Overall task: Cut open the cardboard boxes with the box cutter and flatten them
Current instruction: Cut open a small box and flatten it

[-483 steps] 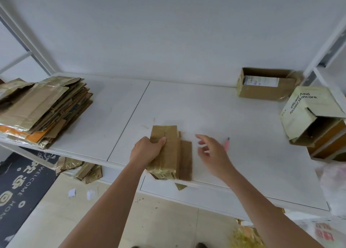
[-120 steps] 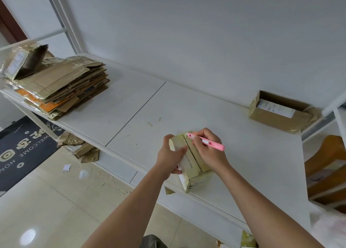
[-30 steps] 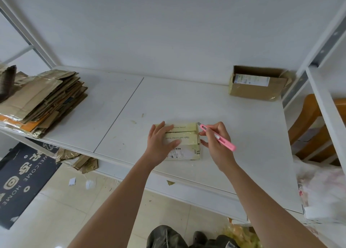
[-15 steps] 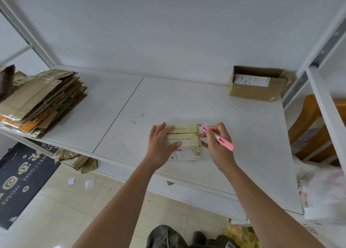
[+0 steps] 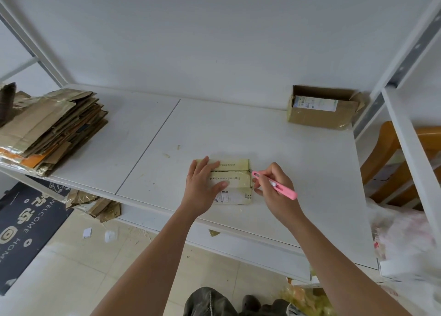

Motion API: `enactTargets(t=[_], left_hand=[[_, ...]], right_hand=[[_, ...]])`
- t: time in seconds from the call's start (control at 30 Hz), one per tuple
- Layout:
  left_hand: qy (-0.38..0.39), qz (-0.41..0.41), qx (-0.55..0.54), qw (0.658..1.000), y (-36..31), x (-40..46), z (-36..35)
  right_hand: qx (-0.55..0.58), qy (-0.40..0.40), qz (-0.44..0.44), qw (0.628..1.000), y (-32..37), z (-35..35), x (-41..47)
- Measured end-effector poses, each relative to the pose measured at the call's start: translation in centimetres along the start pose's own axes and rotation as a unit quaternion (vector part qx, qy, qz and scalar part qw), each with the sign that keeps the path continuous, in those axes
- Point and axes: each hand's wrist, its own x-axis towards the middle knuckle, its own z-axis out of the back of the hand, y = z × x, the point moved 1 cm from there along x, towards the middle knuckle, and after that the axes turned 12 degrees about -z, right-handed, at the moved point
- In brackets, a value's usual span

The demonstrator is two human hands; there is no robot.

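A small pale-yellow cardboard box (image 5: 235,179) with printed text and a shipping label lies on the white shelf (image 5: 262,137) near its front edge. My left hand (image 5: 202,184) presses flat on the box's left part, fingers straight. My right hand (image 5: 272,184) holds the pink box cutter (image 5: 274,184) like a pen, its tip at the right end of the box's middle seam. At the shelf's back right stands an open brown cardboard box (image 5: 322,110) with a white label.
A tall stack of flattened cardboard (image 5: 47,125) fills the shelf's left end. White rack uprights (image 5: 405,65) stand to the right, with a wooden chair (image 5: 401,163) behind them. Cardboard scraps (image 5: 100,206) and a dark doormat (image 5: 23,225) lie on the floor.
The cutter's tip has shifted slightly lower along the box's right edge, toward the middle seam. My left hand stays pressed on the box.
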Motion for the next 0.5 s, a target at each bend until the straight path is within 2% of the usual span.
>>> enactTargets(t=[0.4, 0.5], left_hand=[[0.019, -0.014, 0.023, 0.999, 0.3, 0.0, 0.0], [0.035, -0.007, 0.049, 0.998, 0.0, -0.1, 0.4]], right_hand=[[-0.063, 0.036, 0.043, 0.996, -0.3, 1.4, -2.4], [-0.063, 0.051, 0.031, 0.996, -0.3, 1.8, -2.6]])
